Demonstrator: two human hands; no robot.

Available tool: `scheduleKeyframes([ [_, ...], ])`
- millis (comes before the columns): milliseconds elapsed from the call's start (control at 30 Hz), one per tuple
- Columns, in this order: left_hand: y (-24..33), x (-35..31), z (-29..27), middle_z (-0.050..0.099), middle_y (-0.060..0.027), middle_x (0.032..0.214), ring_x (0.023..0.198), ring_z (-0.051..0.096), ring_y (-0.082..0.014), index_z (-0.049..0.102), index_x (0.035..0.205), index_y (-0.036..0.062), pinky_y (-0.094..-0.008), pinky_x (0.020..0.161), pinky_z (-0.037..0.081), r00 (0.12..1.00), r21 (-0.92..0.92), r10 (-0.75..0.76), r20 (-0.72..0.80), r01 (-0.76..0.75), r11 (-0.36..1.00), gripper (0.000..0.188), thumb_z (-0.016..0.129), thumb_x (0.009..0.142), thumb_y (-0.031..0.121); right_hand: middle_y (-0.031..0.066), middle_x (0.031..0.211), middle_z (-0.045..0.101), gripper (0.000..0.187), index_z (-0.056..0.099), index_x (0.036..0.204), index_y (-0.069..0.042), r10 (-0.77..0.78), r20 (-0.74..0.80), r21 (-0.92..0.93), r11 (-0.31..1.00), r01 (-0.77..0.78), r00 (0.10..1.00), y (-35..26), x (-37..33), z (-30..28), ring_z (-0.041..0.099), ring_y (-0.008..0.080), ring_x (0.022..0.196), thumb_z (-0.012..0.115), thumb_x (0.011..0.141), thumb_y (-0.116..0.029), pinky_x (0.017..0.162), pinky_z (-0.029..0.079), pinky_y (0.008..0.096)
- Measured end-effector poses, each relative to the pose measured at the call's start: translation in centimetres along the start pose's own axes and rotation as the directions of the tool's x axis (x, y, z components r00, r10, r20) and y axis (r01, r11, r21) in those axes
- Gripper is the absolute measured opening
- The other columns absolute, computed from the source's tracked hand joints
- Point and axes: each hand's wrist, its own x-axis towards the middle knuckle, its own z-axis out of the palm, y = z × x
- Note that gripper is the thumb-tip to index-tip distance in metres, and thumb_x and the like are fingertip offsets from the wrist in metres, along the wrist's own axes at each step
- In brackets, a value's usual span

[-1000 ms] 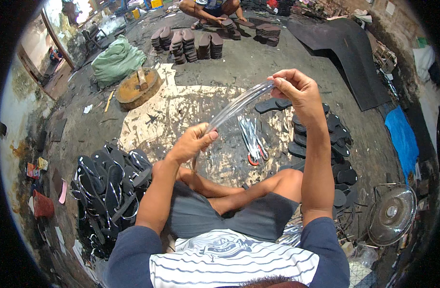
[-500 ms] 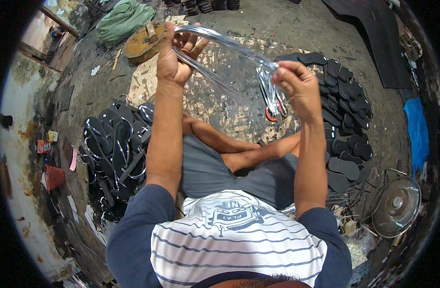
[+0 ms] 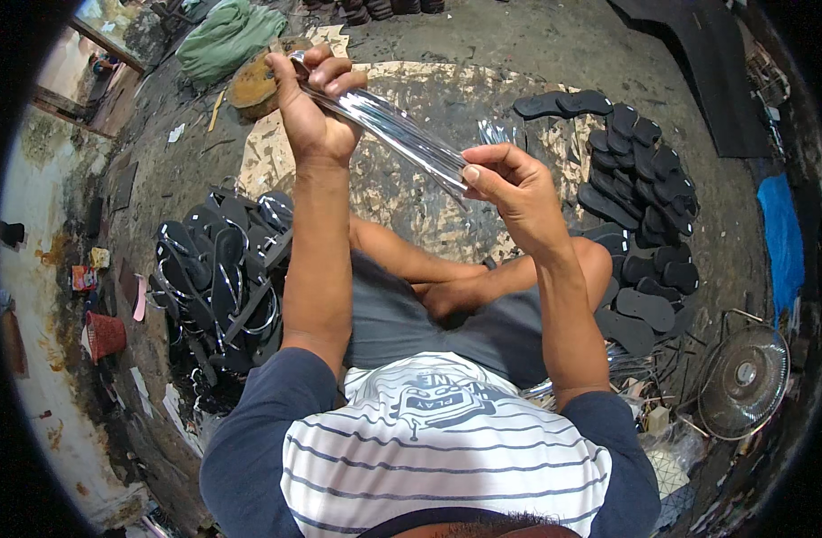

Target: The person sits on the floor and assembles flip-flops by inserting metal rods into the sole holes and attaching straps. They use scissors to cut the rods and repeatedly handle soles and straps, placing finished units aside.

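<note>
A bundle of shiny silver sandal straps (image 3: pixel 393 125) stretches slantwise in front of me, above the worn mat (image 3: pixel 411 211). My left hand (image 3: pixel 317 121) is wrapped round its upper left end, where the straps bend over. At the lower right end, my right hand (image 3: pixel 523 193) pinches the straps between thumb and fingers. More silver straps (image 3: pixel 497 133) lie on the mat beyond my right hand, which partly covers them.
Black sandals with silver straps (image 3: pixel 223 260) are heaped left of my crossed legs. Rows of black sandal soles (image 3: pixel 640 179) lie to the right. A fan (image 3: pixel 743 375) stands at the lower right, a round wooden block (image 3: pixel 252 85) at the far left, beside a green sack (image 3: pixel 227 40).
The looped straps have been drawn together into a straighter bundle. My left hand has moved left and its fingers have curled in; my right hand has come lower and left.
</note>
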Motion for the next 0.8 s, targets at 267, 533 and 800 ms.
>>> scheduleKeyframes([
  [267, -4.8, -0.5, -1.1, 0.051, 0.0011, 0.08, 0.056, 0.041, -0.0058, 0.047, 0.091, 0.0101, -0.022, 0.047, 0.037, 0.912, 0.551, 0.264, -0.313, -0.053, 0.833, 0.044, 0.062, 0.096, 0.052, 0.0135, 0.114, 0.068, 0.041, 0.057, 0.131, 0.0, -0.462, 0.257, -0.736, 0.477, 0.481, 0.849, 2.0, 4.4, 0.1, 0.065, 0.0161, 0.106, 0.058, 0.104, -0.032, 0.096, 0.051, 0.0321],
  [533, -7.4, -5.8, -1.9, 0.059, -0.0072, 0.102, 0.075, 0.056, -0.0137, 0.051, 0.13, 0.0163, -0.0316, 0.064, 0.053, 0.821, 0.571, 0.161, -0.547, 0.226, 0.789, 0.039, 0.049, 0.105, 0.046, -0.0006, 0.071, 0.051, 0.041, 0.054, 0.099, -0.006, 0.213, 0.313, -0.219, 0.964, -0.148, 0.925, 9.0, 2.9, 2.0, 0.051, 0.0095, 0.058, 0.043, 0.109, -0.044, 0.05, 0.042, 0.0267],
  [800, -1.6, -6.2, -6.9, 0.044, 0.003, 0.082, 0.057, 0.037, -0.0036, 0.049, 0.137, 0.0279, -0.0186, 0.047, 0.034, 0.896, 0.537, 0.084, -0.436, 0.184, 0.823, 0.031, 0.049, 0.107, 0.039, 0.0245, 0.121, 0.068, 0.072, 0.063, 0.123, 0.005, 0.109, -0.341, -0.617, 0.724, -0.31, 0.934, 19.2, 10.7, -14.7, 0.064, 0.0324, 0.115, 0.059, 0.095, -0.06, 0.095, 0.05, 0.0433],
])
